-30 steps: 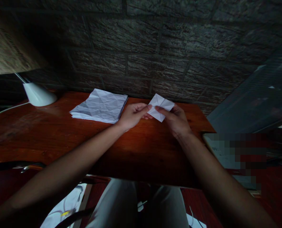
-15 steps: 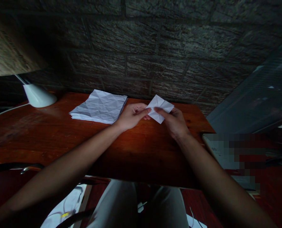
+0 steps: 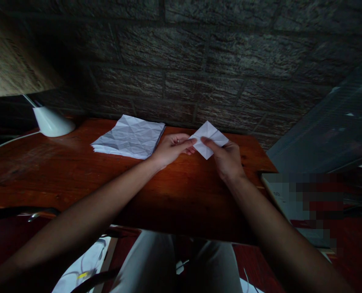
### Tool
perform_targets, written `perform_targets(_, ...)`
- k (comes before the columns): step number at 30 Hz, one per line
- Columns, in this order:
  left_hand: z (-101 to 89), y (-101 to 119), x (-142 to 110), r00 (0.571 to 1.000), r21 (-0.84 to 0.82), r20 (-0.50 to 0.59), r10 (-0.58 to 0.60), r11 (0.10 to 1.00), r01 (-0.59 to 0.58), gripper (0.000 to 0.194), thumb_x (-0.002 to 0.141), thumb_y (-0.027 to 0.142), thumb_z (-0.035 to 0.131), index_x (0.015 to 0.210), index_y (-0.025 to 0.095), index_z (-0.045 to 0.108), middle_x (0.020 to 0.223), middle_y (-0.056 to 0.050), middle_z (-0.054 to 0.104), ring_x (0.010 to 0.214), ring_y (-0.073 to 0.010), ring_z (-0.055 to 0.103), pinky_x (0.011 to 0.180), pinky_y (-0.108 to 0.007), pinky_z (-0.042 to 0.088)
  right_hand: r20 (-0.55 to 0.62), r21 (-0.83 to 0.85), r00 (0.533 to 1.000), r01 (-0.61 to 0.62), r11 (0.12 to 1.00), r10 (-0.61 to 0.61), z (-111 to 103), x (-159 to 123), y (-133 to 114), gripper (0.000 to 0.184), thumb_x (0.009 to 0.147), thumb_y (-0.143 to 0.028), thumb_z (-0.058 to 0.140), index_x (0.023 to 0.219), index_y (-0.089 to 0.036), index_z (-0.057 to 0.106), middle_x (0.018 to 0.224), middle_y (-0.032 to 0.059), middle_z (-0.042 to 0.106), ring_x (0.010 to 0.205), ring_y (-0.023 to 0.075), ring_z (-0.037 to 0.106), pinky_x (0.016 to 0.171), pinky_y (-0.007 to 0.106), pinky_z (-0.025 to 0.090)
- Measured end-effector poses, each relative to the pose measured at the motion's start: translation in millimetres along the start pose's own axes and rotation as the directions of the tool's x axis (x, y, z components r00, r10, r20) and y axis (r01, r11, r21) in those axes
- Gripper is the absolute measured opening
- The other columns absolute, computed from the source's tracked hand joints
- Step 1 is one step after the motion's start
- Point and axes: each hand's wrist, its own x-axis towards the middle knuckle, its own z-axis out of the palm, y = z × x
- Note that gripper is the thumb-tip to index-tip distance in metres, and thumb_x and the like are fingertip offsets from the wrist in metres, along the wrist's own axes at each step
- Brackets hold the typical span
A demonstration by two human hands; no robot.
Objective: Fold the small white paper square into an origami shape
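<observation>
A small folded square of white paper (image 3: pixel 207 129) is held up over the wooden table, one corner pointing away from me. Crease lines cross it at the middle. My left hand (image 3: pixel 175 149) pinches its left corner, the thumb on top. On the other side, my right hand (image 3: pixel 228 156) grips the right corner, its thumb lying across the paper towards the centre. The fingers under the paper are mostly hidden. Left of my hands, a stack of creased white sheets (image 3: pixel 130 136) lies on the table, its top sheet covered in fold lines.
The wooden table (image 3: pixel 62 167) runs along a dark brick wall (image 3: pixel 181 53). At the far left stands a lamp with a white base (image 3: pixel 53 122) and a woven shade (image 3: pixel 13 61). A translucent panel (image 3: pixel 324 118) leans at the right, near a partly pixelated board (image 3: pixel 278 191).
The paper and my right hand have shifted slightly right in view, and the paper has turned a little. Both hands keep their hold. The whole view has moved slightly.
</observation>
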Motion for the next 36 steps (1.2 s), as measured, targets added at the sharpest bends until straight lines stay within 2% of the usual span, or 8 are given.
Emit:
perform_targets(6, -3.0, 5.9, -1.5, 0.997, 0.095, -0.012, 0.077, 0.993, -0.076, 0.024, 0.084, 0.040, 0.081, 0.080, 0.016, 0.076, 0.073, -0.001, 0.073, 0.069, -0.0116, 0.065, 0.072, -0.026, 0.054, 0.081, 0.009, 0.994, -0.076, 0.997, 0.075, -0.8, -2.0, -1.5, 0.030, 0.069, -0.044, 0.093, 0.083, -0.021, 0.081, 0.095, 0.0060, 0.083, 0.085, 0.0222, 0.074, 0.086, 0.039, 0.057)
perform_targets(13, -1.5, 7.3, -1.7, 0.990, 0.116, 0.005, 0.140, 0.983, -0.140, 0.024, 0.084, 0.040, 0.077, 0.073, 0.019, 0.070, 0.067, 0.001, 0.065, 0.064, -0.0105, 0.058, 0.066, -0.025, 0.047, 0.079, -0.060, 0.993, -0.086, 0.994, 0.091, -2.2, -2.1, -3.5, 0.030, 0.070, -0.046, 0.092, 0.081, -0.020, 0.081, 0.090, 0.0065, 0.082, 0.081, 0.0222, 0.072, 0.079, 0.038, 0.057)
perform_targets(20, 3.0, 7.6, -2.3, 0.993, 0.117, -0.010, 0.114, 0.987, -0.112, 0.027, 0.085, 0.041, 0.076, 0.073, 0.020, 0.065, 0.066, 0.001, 0.064, 0.061, -0.0106, 0.058, 0.064, -0.026, 0.048, 0.067, -0.087, 0.996, -0.048, 0.995, 0.054, -0.3, -5.3, -6.6, 0.029, 0.071, -0.046, 0.090, 0.078, -0.020, 0.078, 0.086, 0.0060, 0.080, 0.080, 0.0226, 0.072, 0.076, 0.038, 0.057)
perform_targets(23, 2.6, 7.3, -1.6, 0.998, 0.011, -0.007, 0.070, 0.998, -0.069, 0.027, 0.086, 0.042, 0.073, 0.073, 0.020, 0.063, 0.065, 0.000, 0.064, 0.059, -0.0112, 0.058, 0.061, -0.027, 0.048, 0.054, -0.045, 0.997, -0.044, 0.998, 0.046, 0.4, -5.2, -6.1, 0.028, 0.071, -0.045, 0.090, 0.080, -0.021, 0.079, 0.090, 0.0059, 0.081, 0.081, 0.0226, 0.073, 0.081, 0.039, 0.058)
perform_targets(26, 1.2, 5.5, -0.4, 0.999, -0.068, -0.008, 0.031, 0.997, -0.031, 0.038, 0.090, 0.049, 0.065, 0.065, 0.021, 0.059, 0.061, -0.002, 0.063, 0.057, -0.0128, 0.058, 0.059, -0.028, 0.047, 0.052, -0.022, 0.997, -0.050, 0.999, 0.051, 0.8, -4.2, -5.2, 0.028, 0.070, -0.045, 0.091, 0.079, -0.021, 0.080, 0.092, 0.0069, 0.082, 0.083, 0.0235, 0.074, 0.083, 0.040, 0.058)
perform_targets(31, 1.1, 3.0, 0.4, 0.999, 0.053, -0.020, 0.027, 0.998, -0.026, 0.056, 0.093, 0.065, 0.059, 0.058, 0.022, 0.053, 0.055, -0.001, 0.057, 0.052, -0.0122, 0.053, 0.057, -0.028, 0.044, 0.052, -0.017, 0.997, -0.049, 0.999, 0.049, 1.3, -3.1, -2.2, 0.033, 0.069, -0.049, 0.091, 0.081, -0.020, 0.081, 0.093, 0.0071, 0.083, 0.086, 0.0246, 0.074, 0.082, 0.039, 0.057)
perform_targets(36, 2.4, 7.9, -3.0, 0.995, 0.219, 0.032, 0.097, 0.970, -0.102, 0.051, 0.088, 0.065, 0.069, 0.063, 0.021, 0.059, 0.054, 0.002, 0.056, 0.052, -0.0102, 0.049, 0.056, -0.026, 0.040, 0.088, -0.030, 0.994, -0.055, 0.998, 0.057, 2.1, -4.8, -0.8, 0.031, 0.071, -0.048, 0.089, 0.082, -0.020, 0.081, 0.091, 0.0065, 0.082, 0.085, 0.0237, 0.073, 0.080, 0.038, 0.057)
